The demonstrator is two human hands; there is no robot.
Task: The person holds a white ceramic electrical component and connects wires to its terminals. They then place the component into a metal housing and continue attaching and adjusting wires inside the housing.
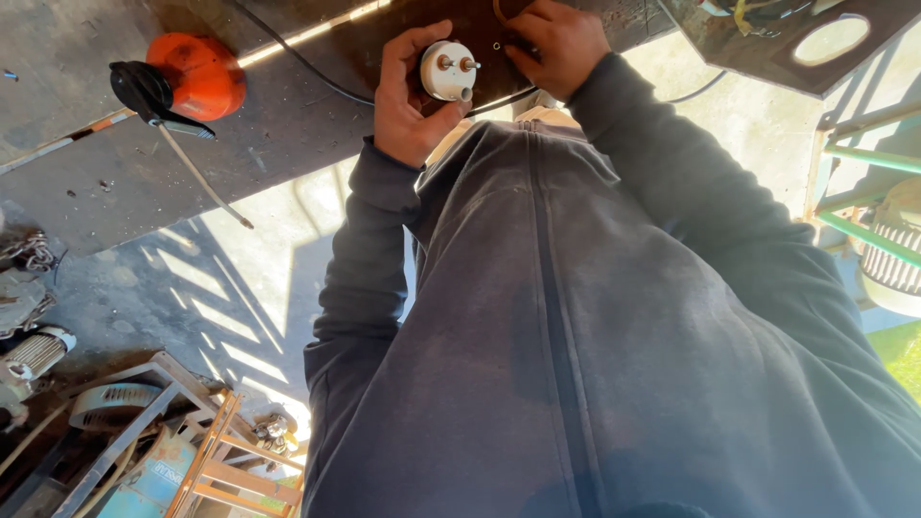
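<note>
My left hand point(408, 101) grips the white round part point(448, 70); right hand point(556, 43) fingers pinch near the black cable point(317, 72) on the tabletop point(288, 125), wiring seemingly unfinished

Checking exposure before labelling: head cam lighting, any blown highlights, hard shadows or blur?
Head view: hard sunlight, slatted shadows striping the concrete floor; sunlit patches near clipping. The dark bench and grey jacket sit in shade, detail readable. The left hand holding the white round part and the right hand look sharp; wide-angle stretch at the edges.
</note>
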